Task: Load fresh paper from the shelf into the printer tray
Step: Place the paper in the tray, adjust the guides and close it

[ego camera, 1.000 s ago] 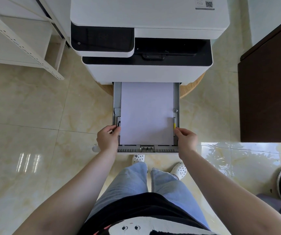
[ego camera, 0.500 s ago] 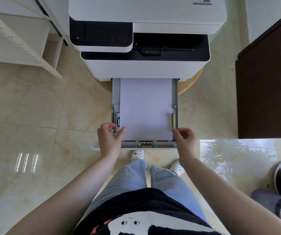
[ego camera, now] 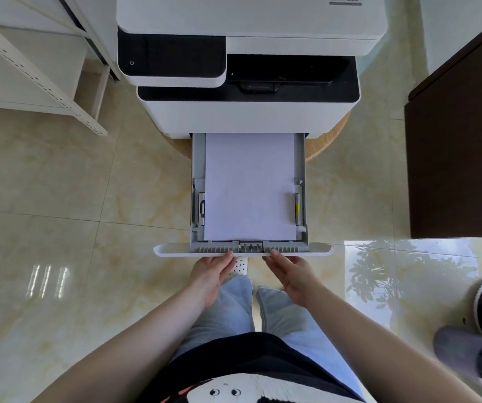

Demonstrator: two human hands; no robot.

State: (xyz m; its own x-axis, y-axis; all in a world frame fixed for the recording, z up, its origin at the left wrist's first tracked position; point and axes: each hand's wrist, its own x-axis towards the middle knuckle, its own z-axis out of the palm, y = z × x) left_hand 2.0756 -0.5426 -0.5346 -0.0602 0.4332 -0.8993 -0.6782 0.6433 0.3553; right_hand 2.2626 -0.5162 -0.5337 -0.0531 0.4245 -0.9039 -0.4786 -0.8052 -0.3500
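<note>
Printer tray [ego camera: 197, 158], grey plastic with a white front lip, standing pulled out from the base of the white-and-black printer [ego camera: 248, 112] toward the viewer. Holding a flat stack of white paper [ego camera: 250, 187], clean-edged and unwrinkled, filling the tray between the 2 side guides; right guide carrying a small yellow mark.

Long axis of both paper and tray running straight away from the viewer, far short edge disappearing under the printer body, near short edge lying just behind the ribbed front wall.

Left hand [ego camera: 212, 276] and right hand [ego camera: 290, 276] reaching side by side below the centre of the front lip, palms turned partly inward, fingers extended and loosely together, clamped on nothing; fingertips [ego camera: 229, 255] lying at the lip's lower edge, contact not resolvable.

Open tiled floor [ego camera: 59, 228] extending to the left of the tray; white shelf [ego camera: 39, 77] standing well apart at upper left. Dark cabinet [ego camera: 460, 141] standing to the right, separated from the tray by a strip of floor. Legs and shoes occupying the space directly beneath the hands.
</note>
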